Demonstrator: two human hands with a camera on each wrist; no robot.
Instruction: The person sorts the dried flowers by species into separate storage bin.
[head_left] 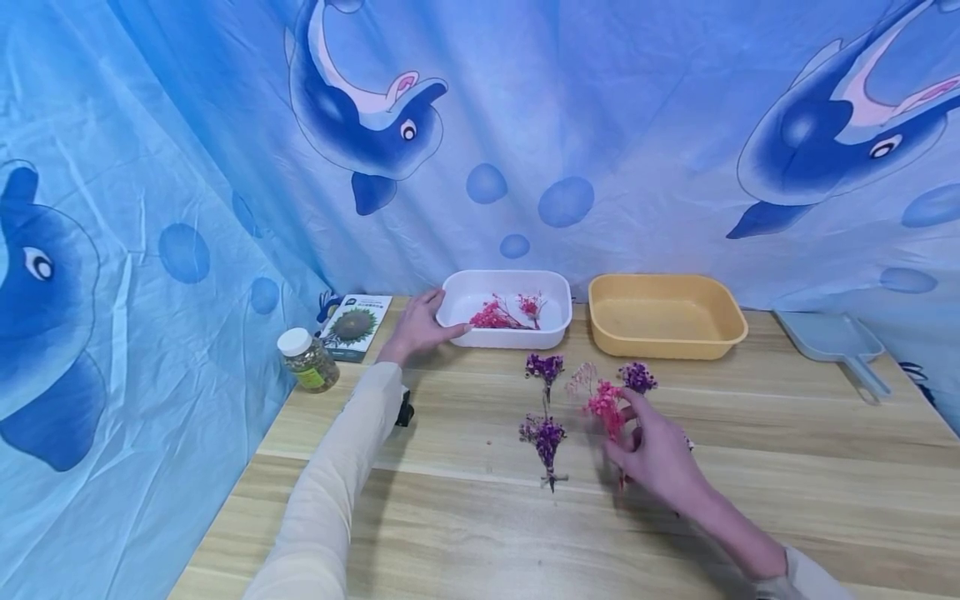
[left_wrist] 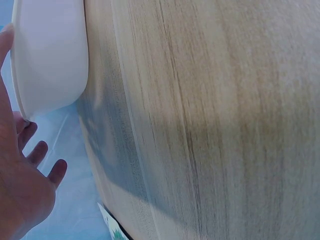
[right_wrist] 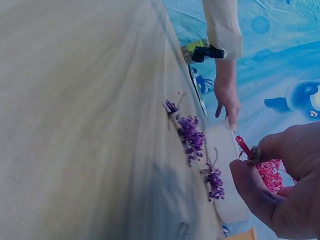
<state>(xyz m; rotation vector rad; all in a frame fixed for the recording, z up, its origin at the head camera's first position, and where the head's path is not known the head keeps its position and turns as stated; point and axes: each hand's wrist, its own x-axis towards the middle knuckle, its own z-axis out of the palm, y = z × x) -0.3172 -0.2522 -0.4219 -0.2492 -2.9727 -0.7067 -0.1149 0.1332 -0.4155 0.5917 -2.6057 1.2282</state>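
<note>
In the head view my left hand (head_left: 420, 329) holds the left corner of a white plastic basin (head_left: 551, 335), thumb along its near rim and fingers at its left end. Pink dried flowers (head_left: 491, 317) lie inside the basin. My right hand (head_left: 663, 454) pinches a bunch of pink dried flowers (head_left: 606, 404) over the table. In the right wrist view, thumb and fingertip grip its tied stem (right_wrist: 254, 154). Left of that hand lie two purple dried-flower bunches, one farther back (head_left: 544, 367) and one nearer (head_left: 546, 437). Another purple bunch (head_left: 637, 377) is partly hidden behind the hand.
A yellow basin (head_left: 667, 348) stands right of the white one. Farther right is a grey-blue dustpan (head_left: 828, 333). At the table's left edge are a white-capped jar (head_left: 309, 362) and a sunflower picture packet (head_left: 356, 325). A dolphin-print curtain (head_left: 480, 125) hangs behind.
</note>
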